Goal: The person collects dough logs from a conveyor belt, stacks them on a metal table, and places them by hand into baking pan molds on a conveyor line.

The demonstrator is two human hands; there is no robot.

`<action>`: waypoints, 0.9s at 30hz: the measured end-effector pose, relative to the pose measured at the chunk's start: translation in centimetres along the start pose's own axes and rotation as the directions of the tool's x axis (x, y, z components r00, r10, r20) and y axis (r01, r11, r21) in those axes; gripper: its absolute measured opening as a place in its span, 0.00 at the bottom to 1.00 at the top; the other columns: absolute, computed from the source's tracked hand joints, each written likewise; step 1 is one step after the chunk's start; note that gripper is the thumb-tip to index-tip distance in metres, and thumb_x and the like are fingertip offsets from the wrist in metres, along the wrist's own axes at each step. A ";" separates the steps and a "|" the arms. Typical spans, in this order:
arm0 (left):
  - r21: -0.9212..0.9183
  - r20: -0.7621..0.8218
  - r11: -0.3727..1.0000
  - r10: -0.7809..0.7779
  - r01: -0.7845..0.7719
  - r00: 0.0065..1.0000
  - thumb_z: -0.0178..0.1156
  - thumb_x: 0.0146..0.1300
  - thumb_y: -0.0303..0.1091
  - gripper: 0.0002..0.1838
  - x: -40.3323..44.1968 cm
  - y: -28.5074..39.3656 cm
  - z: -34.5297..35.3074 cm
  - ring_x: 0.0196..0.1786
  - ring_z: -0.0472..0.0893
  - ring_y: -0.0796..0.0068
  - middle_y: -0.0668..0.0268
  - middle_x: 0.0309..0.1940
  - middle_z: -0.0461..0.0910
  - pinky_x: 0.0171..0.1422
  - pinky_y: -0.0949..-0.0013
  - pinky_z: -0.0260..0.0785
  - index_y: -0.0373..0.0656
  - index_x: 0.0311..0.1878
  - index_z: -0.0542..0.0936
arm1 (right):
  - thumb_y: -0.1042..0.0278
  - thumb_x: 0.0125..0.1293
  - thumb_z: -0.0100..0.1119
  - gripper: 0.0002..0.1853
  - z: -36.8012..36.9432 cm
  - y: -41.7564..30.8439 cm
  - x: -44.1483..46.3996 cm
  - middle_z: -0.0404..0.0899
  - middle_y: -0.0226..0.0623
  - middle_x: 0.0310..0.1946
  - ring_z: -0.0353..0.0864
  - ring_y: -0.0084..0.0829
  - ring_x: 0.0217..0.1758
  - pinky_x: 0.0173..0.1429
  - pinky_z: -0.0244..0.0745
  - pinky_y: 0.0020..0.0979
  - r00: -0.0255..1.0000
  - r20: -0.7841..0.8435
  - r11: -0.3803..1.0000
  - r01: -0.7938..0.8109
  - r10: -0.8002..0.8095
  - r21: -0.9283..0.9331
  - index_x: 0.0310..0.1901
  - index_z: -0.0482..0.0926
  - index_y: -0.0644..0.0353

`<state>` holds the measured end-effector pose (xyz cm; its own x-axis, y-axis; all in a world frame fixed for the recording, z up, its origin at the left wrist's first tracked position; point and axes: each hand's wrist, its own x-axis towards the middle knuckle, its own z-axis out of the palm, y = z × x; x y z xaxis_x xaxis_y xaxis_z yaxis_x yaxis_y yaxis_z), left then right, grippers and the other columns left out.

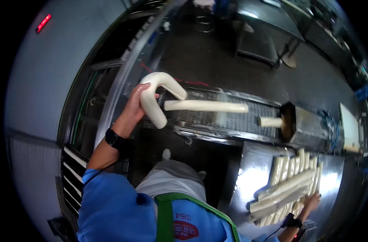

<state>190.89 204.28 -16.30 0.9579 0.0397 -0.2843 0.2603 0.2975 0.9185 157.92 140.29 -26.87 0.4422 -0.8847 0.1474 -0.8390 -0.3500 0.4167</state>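
A thick, smooth white dough log hangs bent into an arch, with my left hand closed around it near the bend. Its two ends droop, one close to the conveyor. Below and to the right, a straight dough log lies along the mesh conveyor belt. Down at the lower right, my right hand touches the edge of a pile of dough logs. Several lie side by side there, with others across them. The fingers of that hand are too small and partly hidden to make out their grip.
A shorter log protrudes from the metal machine outlet at the belt's right end. The steel table bears the pile. A metal rail runs along the left, and another steel table stands at the back.
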 end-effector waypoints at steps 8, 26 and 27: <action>-0.247 -0.127 0.846 0.454 -0.472 0.882 0.50 0.56 0.42 0.21 5.3 10.1 -9.6 0.32 0.75 0.75 0.62 0.32 0.72 0.32 0.71 0.71 0.38 0.48 0.65 | 0.75 0.34 0.64 0.37 -14.9 -38.6 -14.3 0.59 0.45 0.54 0.59 0.47 0.56 0.58 0.56 0.39 0.124 -0.500 -0.093 0.918 -0.857 0.386 0.53 0.63 0.55; 0.199 -0.390 0.947 0.313 -0.252 0.866 0.49 0.56 0.38 0.18 18.2 -0.4 -34.5 0.45 0.70 0.70 0.66 0.42 0.68 0.46 0.68 0.62 0.42 0.49 0.66 | 0.65 0.43 0.60 0.22 -30.6 -56.3 -24.1 0.75 0.42 0.31 0.76 0.31 0.28 0.34 0.73 0.27 -0.161 -0.058 -0.093 0.220 -0.985 0.971 0.40 0.70 0.70; 0.438 -0.359 0.841 0.489 -0.319 0.795 0.48 0.55 0.40 0.18 19.0 -1.4 -36.5 0.46 0.70 0.68 0.65 0.40 0.71 0.49 0.68 0.59 0.44 0.48 0.68 | 0.65 0.44 0.59 0.22 -35.2 -56.1 -27.2 0.75 0.40 0.30 0.75 0.27 0.25 0.30 0.73 0.25 -0.159 -0.051 -0.063 0.071 -0.986 0.995 0.39 0.69 0.71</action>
<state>204.36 239.40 -32.97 0.8452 0.5198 0.1244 -0.0339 -0.1802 0.9830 204.16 194.80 -22.67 0.7734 0.5011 -0.3883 -0.2313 -0.3473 -0.9088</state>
